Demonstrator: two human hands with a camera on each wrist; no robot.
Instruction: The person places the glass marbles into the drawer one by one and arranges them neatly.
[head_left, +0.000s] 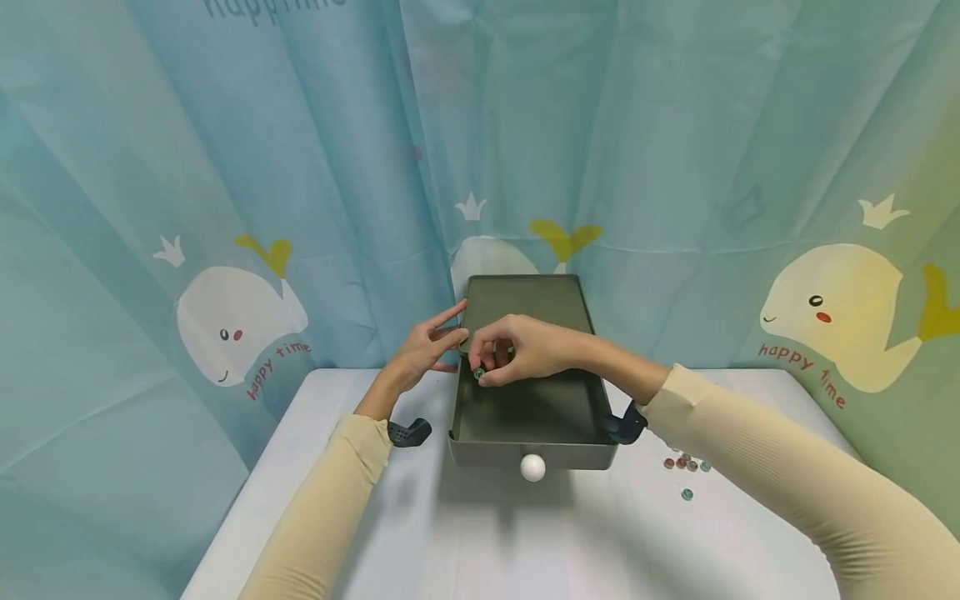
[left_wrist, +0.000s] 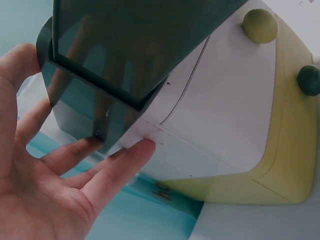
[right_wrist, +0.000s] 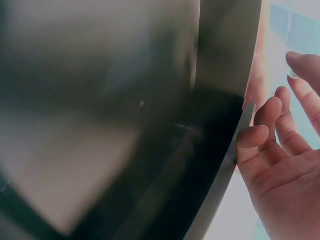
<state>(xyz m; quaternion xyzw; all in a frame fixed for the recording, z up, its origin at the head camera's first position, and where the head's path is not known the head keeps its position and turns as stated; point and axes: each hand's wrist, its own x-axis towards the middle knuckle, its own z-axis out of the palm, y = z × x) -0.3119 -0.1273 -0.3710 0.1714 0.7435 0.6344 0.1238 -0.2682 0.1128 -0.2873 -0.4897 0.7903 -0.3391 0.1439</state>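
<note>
Two cream sleeves (head_left: 315, 508) reach in from the near edge, over a white table (head_left: 390, 558). Nearest on the tabletop, to the right, lies a single green marble (head_left: 687, 494), a little apart from a loose cluster of red and green marbles (head_left: 681, 463) just beyond it. Left of these, a round white knob (head_left: 532, 467) sits on the front of an olive-grey drawer (head_left: 487, 455), which stands pulled out toward the person. A dark wrist device (head_left: 409, 432) is worn on the left wrist and another on the right. Farther in, the right hand (head_left: 528, 346) reaches across over the drawer's far left corner, thumb and fingers bent together to pinch a small green piece (head_left: 478, 374); whether that piece touches the drawer cannot be told. Beside it, at the left side of the unit, the left hand (head_left: 423, 350) grips nothing: its fingers are spread and mostly straight, and the fingertips rest against the edge where drawer and casing meet. The left wrist view shows more of the unit, with a white tier (left_wrist: 225, 115) bearing a yellowish knob (left_wrist: 259, 26) and a yellow tier (left_wrist: 295, 130) with a dark green knob (left_wrist: 309, 80) next to it. Behind the drawer extends the unit's flat olive top (head_left: 525, 296), rimmed along its edges. Farthest back hangs a blue-green curtain (head_left: 675, 167), printed with crowned whales (head_left: 828, 312) and the words "happy time".
</note>
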